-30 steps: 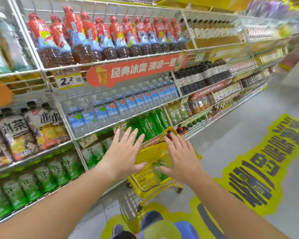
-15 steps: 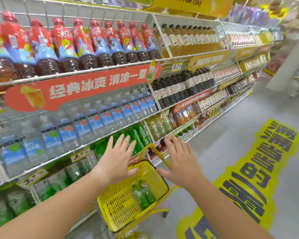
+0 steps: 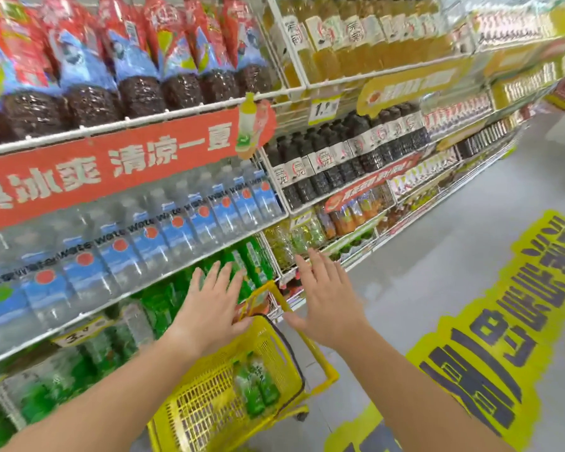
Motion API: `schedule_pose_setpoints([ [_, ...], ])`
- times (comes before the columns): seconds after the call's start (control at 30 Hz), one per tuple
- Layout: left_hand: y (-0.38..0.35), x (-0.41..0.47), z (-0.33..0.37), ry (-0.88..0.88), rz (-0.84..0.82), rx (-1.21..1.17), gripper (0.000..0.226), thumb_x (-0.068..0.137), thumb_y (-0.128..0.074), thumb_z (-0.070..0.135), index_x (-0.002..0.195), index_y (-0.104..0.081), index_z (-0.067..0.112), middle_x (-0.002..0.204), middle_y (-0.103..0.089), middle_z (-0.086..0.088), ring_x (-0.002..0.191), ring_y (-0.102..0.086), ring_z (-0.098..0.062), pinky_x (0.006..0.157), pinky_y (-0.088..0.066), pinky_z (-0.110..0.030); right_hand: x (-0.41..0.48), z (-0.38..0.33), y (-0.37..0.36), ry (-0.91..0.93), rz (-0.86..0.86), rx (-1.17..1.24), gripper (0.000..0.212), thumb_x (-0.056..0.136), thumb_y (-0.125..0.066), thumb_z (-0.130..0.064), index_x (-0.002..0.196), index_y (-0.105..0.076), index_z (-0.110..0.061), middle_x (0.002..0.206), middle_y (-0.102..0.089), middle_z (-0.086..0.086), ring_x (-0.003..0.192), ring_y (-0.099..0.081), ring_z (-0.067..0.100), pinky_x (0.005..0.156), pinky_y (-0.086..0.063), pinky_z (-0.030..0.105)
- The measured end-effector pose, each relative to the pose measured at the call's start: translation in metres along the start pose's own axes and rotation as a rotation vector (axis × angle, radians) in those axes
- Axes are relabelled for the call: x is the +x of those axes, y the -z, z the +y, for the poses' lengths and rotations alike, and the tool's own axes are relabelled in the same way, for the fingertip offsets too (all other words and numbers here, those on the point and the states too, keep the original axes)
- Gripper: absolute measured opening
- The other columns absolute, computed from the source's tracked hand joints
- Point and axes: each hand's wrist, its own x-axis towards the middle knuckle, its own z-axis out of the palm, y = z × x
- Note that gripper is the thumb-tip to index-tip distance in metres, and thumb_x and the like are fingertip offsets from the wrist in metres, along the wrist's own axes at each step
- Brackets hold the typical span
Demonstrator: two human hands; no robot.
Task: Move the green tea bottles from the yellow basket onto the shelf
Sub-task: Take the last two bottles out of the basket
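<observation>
A yellow wheeled basket (image 3: 209,409) stands on the floor against the shelving, its handle raised. Inside it lie green tea bottles (image 3: 256,384) near the right wall. My left hand (image 3: 214,305) hovers over the basket's far rim with fingers spread, holding nothing. My right hand (image 3: 328,298) floats just right of the raised handle, also spread and empty. Behind my left hand, a low shelf (image 3: 163,305) holds more green bottles.
White wire shelves rise on the left with red-labelled tea bottles (image 3: 137,73), water bottles (image 3: 144,243), dark bottles (image 3: 346,158) and yellow drinks. A red banner (image 3: 111,171) hangs on a shelf edge. Grey floor with a yellow floor sticker (image 3: 519,321) spreads to the right.
My view has moved closer to the shelves and to the right. The basket now sits lower and nearer beneath my hands. Both hands stay spread and empty.
</observation>
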Motion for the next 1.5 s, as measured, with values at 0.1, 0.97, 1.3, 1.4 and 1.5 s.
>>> schedule_pose_setpoints([
  [0.1,-0.003,0.008,-0.002,0.048,-0.022,-0.020,0.101,0.083,-0.008,0.079,0.159,-0.009,0.013,0.165,-0.016,-0.017,0.153,-0.011,-0.036,0.121,-0.013,-0.059,0.028,0.002,-0.010,0.054,-0.023,0.013,0.106,0.078,-0.052,-0.075,0.158,-0.020,-0.013,0.162,-0.023,0.015,0.149,-0.021,0.035,0.117,-0.024,0.057],
  [0.97,-0.161,-0.016,0.087,0.763,-0.403,-0.371,0.103,0.068,-0.055,0.073,0.145,-0.048,0.006,0.144,-0.053,-0.021,0.132,-0.051,-0.039,0.105,-0.045,-0.056,0.119,-0.015,-0.211,0.733,-0.607,-0.029,0.101,0.088,-0.050,-0.067,0.159,0.003,-0.018,0.166,-0.003,0.008,0.152,-0.005,0.029,0.120,-0.013,0.045],
  [1.3,-0.341,0.001,0.096,0.667,-0.625,-0.448,0.090,0.097,-0.044,0.053,0.158,0.007,0.010,0.166,-0.003,-0.017,0.153,-0.009,-0.034,0.120,-0.021,-0.047,0.093,-0.042,-0.382,0.401,-0.710,0.228,0.106,0.084,-0.061,-0.062,0.158,-0.001,-0.016,0.156,-0.027,0.005,0.144,-0.026,0.025,0.114,-0.031,0.037],
  [1.4,-0.388,0.009,0.098,0.591,-0.667,-0.483,0.091,0.098,-0.043,0.055,0.157,0.010,0.011,0.165,0.000,-0.016,0.152,-0.007,-0.033,0.121,-0.019,-0.047,0.083,-0.045,-0.427,0.354,-0.694,0.262,0.101,0.082,-0.062,-0.062,0.156,-0.005,-0.021,0.149,-0.035,0.001,0.137,-0.034,0.022,0.107,-0.038,0.038],
  [1.5,-0.434,0.016,0.098,0.534,-0.672,-0.500,0.092,0.097,-0.045,0.057,0.157,0.007,0.010,0.164,-0.004,-0.017,0.150,-0.013,-0.034,0.118,-0.026,-0.049,0.080,-0.047,-0.465,0.300,-0.734,0.234,0.100,0.083,-0.062,-0.062,0.155,-0.006,-0.020,0.148,-0.033,0.004,0.137,-0.033,0.024,0.106,-0.038,0.040],
])
